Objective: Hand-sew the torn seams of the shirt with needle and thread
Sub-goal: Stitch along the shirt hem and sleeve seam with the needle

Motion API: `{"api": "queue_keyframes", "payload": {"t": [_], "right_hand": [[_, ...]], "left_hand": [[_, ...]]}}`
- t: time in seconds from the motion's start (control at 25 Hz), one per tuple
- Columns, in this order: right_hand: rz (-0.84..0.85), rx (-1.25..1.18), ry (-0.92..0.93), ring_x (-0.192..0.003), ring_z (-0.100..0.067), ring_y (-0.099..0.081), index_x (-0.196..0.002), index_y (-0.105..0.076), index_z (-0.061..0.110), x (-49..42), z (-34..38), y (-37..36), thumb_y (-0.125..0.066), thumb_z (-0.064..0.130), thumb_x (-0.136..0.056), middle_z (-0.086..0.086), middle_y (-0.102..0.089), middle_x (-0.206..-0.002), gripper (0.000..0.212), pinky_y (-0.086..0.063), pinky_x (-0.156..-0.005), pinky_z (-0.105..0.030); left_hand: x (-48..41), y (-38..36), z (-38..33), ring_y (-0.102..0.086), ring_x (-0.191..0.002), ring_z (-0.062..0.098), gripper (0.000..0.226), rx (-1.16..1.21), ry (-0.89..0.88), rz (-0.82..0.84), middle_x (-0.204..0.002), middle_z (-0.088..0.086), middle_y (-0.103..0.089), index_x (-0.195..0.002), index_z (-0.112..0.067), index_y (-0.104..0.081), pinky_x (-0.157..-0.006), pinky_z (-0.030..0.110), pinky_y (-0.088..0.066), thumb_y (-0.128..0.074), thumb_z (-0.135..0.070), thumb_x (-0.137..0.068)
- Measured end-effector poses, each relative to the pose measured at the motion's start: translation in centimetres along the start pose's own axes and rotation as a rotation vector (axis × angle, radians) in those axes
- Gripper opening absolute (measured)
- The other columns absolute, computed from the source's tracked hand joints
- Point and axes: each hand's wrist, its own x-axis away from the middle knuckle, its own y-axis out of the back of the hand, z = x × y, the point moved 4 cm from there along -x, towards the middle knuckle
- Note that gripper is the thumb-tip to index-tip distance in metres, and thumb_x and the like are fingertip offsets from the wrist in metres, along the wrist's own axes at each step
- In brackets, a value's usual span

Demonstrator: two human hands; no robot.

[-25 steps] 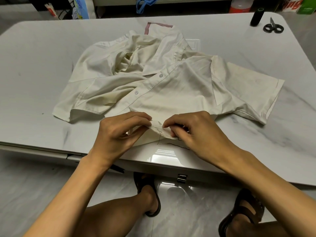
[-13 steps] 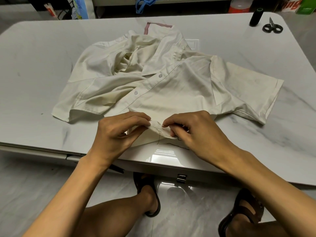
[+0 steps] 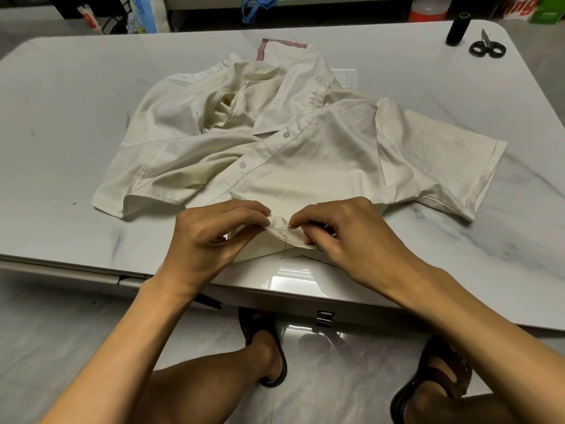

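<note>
A cream short-sleeved shirt [image 3: 305, 154] lies crumpled on the white marble table [image 3: 61, 133], its hem hanging toward the near edge. My left hand [image 3: 211, 240] pinches a fold of the hem between thumb and fingers. My right hand [image 3: 345, 237] pinches a thin silver needle [image 3: 282, 226] whose tip points left into that fold. Dark thread [image 3: 302, 255] trails in loops from the seam onto the table just under my right hand.
A black thread spool [image 3: 457, 29] and black-handled scissors [image 3: 487, 47] sit at the far right corner. A pink-edged sheet [image 3: 281, 44] lies behind the shirt. Bottles and bags stand beyond the table. My legs in sandals are under the near edge.
Both hands stay on the hem fold; the needle between my right fingers now shows a little more clearly against the fabric. The shirt has not shifted.
</note>
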Motion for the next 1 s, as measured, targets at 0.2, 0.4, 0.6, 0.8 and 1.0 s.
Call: {"api": "queue_keyframes", "payload": {"t": [0.2, 0.4, 0.6, 0.8, 1.0], "right_hand": [[0.033, -0.002, 0.005, -0.065, 0.008, -0.056, -0.101, -0.076, 0.016, -0.1, -0.1, 0.0, -0.061, 0.003, -0.089, 0.02, -0.063, -0.075, 0.023, -0.041, -0.069, -0.005], [0.035, 0.0, 0.027, -0.077, 0.004, -0.055, -0.099, -0.075, 0.014, -0.2, -0.2, -0.1, -0.061, 0.003, -0.088, 0.011, -0.068, -0.076, 0.021, -0.039, -0.069, -0.002], [0.015, 0.051, 0.073, -0.068, -0.001, -0.052, -0.09, -0.075, 0.017, -0.6, -0.4, -0.2, -0.056, 0.007, -0.08, 0.009, -0.067, -0.072, 0.024, -0.039, -0.063, -0.014], [-0.011, 0.073, 0.122, -0.066, -0.006, -0.056, -0.086, -0.074, 0.017, -0.8, 0.0, -0.2, -0.049, 0.011, -0.079, 0.008, -0.067, -0.072, 0.027, -0.037, -0.061, -0.015], [0.016, 0.024, 0.152, -0.067, -0.007, -0.058, -0.086, -0.074, 0.016, -0.7, 0.7, -0.2, -0.041, 0.026, -0.082, 0.007, -0.068, -0.072, 0.035, -0.041, -0.06, -0.016]], "left_hand": [[-0.1, 0.1, 0.0, -0.07, -0.095, 0.007, 0.011, 0.008, -0.017, 0.037, -0.097, 0.003, -0.076, -0.087, -0.003, -0.077, -0.085, 0.017, -0.053, -0.072, -0.013, -0.089], [-0.2, -0.1, 0.1, -0.071, -0.093, 0.008, 0.011, 0.025, -0.01, 0.055, -0.096, 0.004, -0.076, -0.087, -0.002, -0.078, -0.085, 0.018, -0.054, -0.072, -0.011, -0.088], [-0.4, -0.2, -0.2, -0.071, -0.086, 0.007, 0.005, 0.082, 0.01, 0.066, -0.088, 0.001, -0.076, -0.087, -0.002, -0.078, -0.079, 0.019, -0.055, -0.075, -0.006, -0.083], [-0.8, -0.5, -0.2, -0.072, -0.076, 0.01, 0.012, 0.152, 0.067, 0.08, -0.081, 0.0, -0.076, -0.085, -0.004, -0.079, -0.067, 0.03, -0.055, -0.078, -0.015, -0.082], [-1.2, -0.8, -0.4, -0.072, -0.072, 0.009, 0.011, 0.208, 0.116, 0.096, -0.077, 0.0, -0.076, -0.083, -0.004, -0.079, -0.065, 0.029, -0.055, -0.081, -0.014, -0.078]]}}
